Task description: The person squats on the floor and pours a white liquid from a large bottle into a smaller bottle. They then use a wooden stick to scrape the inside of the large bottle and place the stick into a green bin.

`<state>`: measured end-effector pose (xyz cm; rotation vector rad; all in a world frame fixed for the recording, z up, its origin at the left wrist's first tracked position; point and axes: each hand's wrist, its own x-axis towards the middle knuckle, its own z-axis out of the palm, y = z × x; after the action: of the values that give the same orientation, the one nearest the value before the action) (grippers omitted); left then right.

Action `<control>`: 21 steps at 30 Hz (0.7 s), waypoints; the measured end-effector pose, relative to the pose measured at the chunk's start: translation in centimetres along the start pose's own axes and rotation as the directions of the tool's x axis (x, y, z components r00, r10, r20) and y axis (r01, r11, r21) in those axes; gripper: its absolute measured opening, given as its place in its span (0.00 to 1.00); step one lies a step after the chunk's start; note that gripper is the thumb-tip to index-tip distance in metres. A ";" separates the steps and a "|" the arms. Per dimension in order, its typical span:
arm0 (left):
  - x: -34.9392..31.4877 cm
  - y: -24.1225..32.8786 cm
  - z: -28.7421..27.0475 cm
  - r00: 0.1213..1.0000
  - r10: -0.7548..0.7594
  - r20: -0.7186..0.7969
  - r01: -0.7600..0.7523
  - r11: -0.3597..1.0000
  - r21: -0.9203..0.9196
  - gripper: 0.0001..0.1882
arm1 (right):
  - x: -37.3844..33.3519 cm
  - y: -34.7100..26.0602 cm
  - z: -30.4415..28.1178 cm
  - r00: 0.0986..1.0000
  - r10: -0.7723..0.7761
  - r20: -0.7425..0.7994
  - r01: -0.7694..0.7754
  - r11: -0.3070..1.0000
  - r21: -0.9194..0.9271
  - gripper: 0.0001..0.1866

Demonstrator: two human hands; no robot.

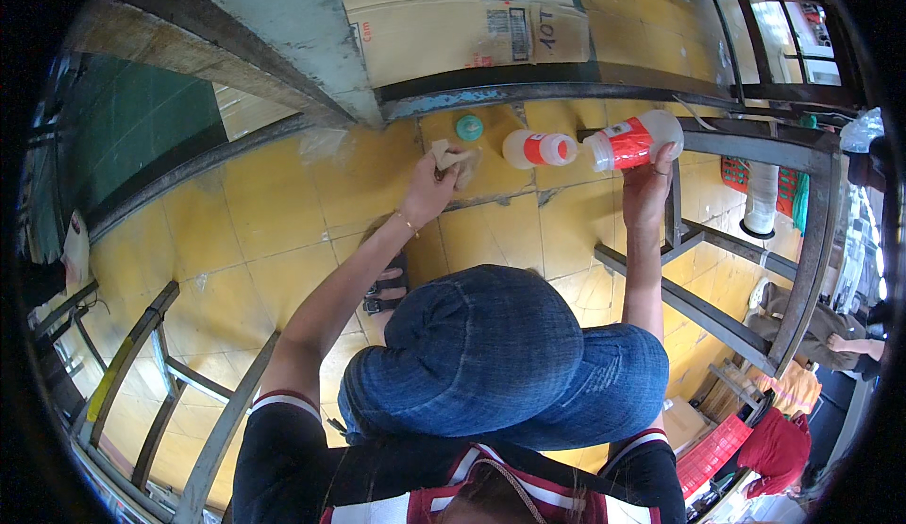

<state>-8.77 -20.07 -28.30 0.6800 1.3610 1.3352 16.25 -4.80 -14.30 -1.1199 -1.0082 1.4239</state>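
My right hand (648,192) is wrapped round a clear plastic bottle with a red label (630,143), held tilted with its neck pointing left. Just left of that neck a smaller whitish bottle with a red label (542,149) stands on the tiled floor; the two look close, but I cannot tell if they touch. My left hand (427,194) grips a crumpled beige cloth or paper (460,162), its fingers partly hidden by it. Beyond this hand, a small round teal item (469,127), perhaps a cap, sits on the floor.
Flattened cardboard (453,28) lies beyond a low metal rail (547,94). Metal frames stand on the right (802,241) and left (212,430). A red basket (736,175) is behind the right frame. Another person's hand (838,343) shows at far right.
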 end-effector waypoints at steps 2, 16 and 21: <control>0.0 0.2 -0.3 0.994 -0.057 0.093 0.058 0.998 -0.005 0.11 | 0.0 0.0 -0.1 1.000 -0.007 0.011 0.007 1.000 -0.003 0.35; -0.9 2.1 -0.2 0.984 0.178 0.013 -0.176 0.951 0.253 0.23 | 0.0 -0.2 0.7 1.000 0.013 0.018 -0.013 1.000 0.004 0.35; -0.8 2.4 -0.4 0.999 0.021 -0.038 -0.007 0.936 0.351 0.17 | 0.0 -0.3 0.8 0.999 0.011 0.051 -0.011 1.000 -0.002 0.35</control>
<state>-9.59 -20.46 -25.90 0.9060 1.6513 1.1302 15.48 -4.74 -13.86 -1.0970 -1.0411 1.4671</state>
